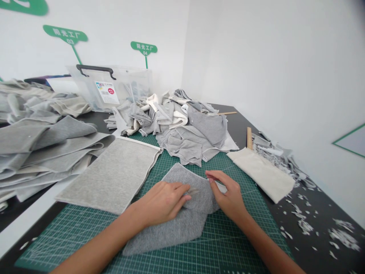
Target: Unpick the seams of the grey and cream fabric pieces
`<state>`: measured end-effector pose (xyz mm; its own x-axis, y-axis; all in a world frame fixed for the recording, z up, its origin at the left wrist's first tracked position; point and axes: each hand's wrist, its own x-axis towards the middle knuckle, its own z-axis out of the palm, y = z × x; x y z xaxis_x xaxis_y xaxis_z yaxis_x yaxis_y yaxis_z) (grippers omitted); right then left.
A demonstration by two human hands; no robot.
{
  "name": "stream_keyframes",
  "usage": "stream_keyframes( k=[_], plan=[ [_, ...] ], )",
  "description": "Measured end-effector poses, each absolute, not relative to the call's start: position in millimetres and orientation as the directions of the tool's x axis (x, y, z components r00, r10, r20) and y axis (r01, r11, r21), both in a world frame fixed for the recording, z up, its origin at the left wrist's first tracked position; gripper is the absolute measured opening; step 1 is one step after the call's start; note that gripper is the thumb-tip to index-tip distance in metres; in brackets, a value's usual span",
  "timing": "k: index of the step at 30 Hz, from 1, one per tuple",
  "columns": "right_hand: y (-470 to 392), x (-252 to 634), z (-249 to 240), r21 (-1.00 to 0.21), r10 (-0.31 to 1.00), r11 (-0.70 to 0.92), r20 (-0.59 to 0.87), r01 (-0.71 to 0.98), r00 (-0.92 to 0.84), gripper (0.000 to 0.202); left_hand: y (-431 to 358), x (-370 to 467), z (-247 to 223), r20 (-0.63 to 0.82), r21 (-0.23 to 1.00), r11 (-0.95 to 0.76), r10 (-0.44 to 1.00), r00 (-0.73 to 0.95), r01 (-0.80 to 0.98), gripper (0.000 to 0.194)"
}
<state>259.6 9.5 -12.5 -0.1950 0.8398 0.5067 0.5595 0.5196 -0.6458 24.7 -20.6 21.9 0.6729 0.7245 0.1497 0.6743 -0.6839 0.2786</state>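
A grey knit fabric piece (171, 232) lies folded over on a green cutting mat (242, 243), its upper part turned at an angle. Over this fabric my left hand (164, 201) is closed, thumb and fingers pinched. A pale, blurred sliver sticks out from those fingertips; its kind is unclear. At the fabric's upper right corner my right hand (228, 192) pinches the edge between thumb and index finger. Something white shows under the right palm, mostly hidden. Left of the hands lies a flat, lighter grey fabric panel (111, 175).
Crumpled grey and cream scraps (182, 125) are heaped behind the mat. Stacked grey cloth (37, 152) fills the left side. A clear plastic box (91, 89) stands at the back. To the right are a folded cream cloth (262, 173), a wooden ruler (249, 137) and small cuttings (305, 226).
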Motion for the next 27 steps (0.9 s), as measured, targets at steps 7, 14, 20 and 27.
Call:
stream_keyframes(
  k=[7, 14, 20, 27],
  plan=[
    [8.7, 259.4, -12.0, -0.648, 0.839, 0.52, 0.511, 0.557, -0.189, 0.023, -21.1, 25.5, 22.4, 0.182, 0.299, -0.7, 0.709, 0.682, 0.648, 0.027],
    [8.6, 259.1, -11.1, -0.644, 0.843, 0.513, 0.504, 0.567, -0.189, 0.023, -20.2, 24.4, 21.4, 0.143, 0.25, -0.684, 0.726, 0.672, 0.685, 0.027],
    [8.9, 259.9, -11.6, -0.646, 0.842, 0.514, 0.505, 0.565, -0.19, 0.023, -21.4, 24.8, 23.8, 0.137, 0.261, -0.689, 0.72, 0.68, 0.677, 0.027],
    [7.3, 259.7, -11.0, -0.636, 0.832, 0.527, 0.521, 0.564, -0.19, 0.023, -19.4, 24.3, 21.2, 0.14, 0.253, -0.681, 0.729, 0.67, 0.687, 0.024]
  ],
)
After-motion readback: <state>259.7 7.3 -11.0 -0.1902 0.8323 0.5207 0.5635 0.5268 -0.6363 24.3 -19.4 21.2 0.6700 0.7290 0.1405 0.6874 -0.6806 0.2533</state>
